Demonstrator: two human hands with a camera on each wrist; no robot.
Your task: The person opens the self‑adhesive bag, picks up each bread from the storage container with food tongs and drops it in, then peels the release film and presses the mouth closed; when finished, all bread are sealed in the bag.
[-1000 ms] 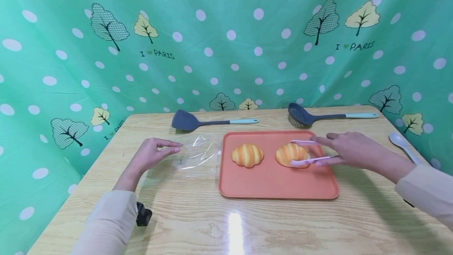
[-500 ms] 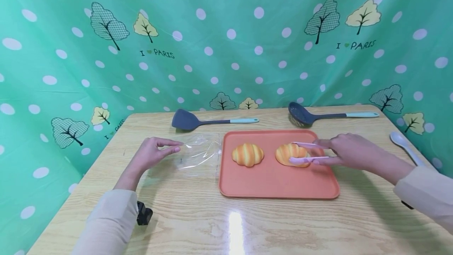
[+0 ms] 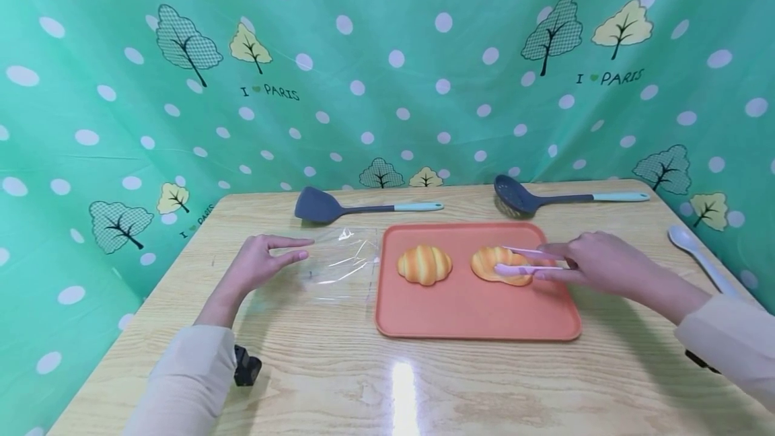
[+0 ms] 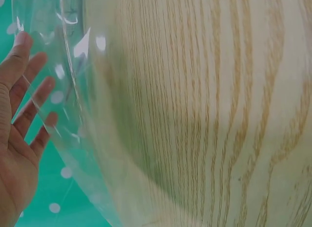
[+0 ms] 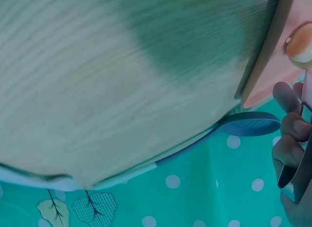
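My left hand [image 3: 263,264] is at the mouth of a clear plastic bag [image 3: 342,274], thumb and fingers apart against the film. In the left wrist view, the fingers are spread and nearly straight at the bag's edge. My right hand [image 3: 596,260] grips pink tongs [image 3: 514,270], whose tips squeeze the right-hand croissant [image 3: 486,261] on a coral tray [image 3: 472,321]. That croissant is visibly dented between the tips. Beside it on the tray lies a second croissant [image 3: 424,265]. In the right wrist view, curled fingers [image 5: 292,127] wrap the tongs.
A dark spatula [image 3: 317,206] with a light blue handle lies behind the bag. Behind the tray is a dark slotted spoon [image 3: 514,195]. A pale spoon [image 3: 684,239] lies at the table's right edge. A green dotted cloth [image 3: 387,86] hangs behind the wooden table [image 3: 327,369].
The tongs have closed in on the right-hand croissant, which is now pinched and dented. My left thumb and index finger have parted slightly at the bag's mouth.
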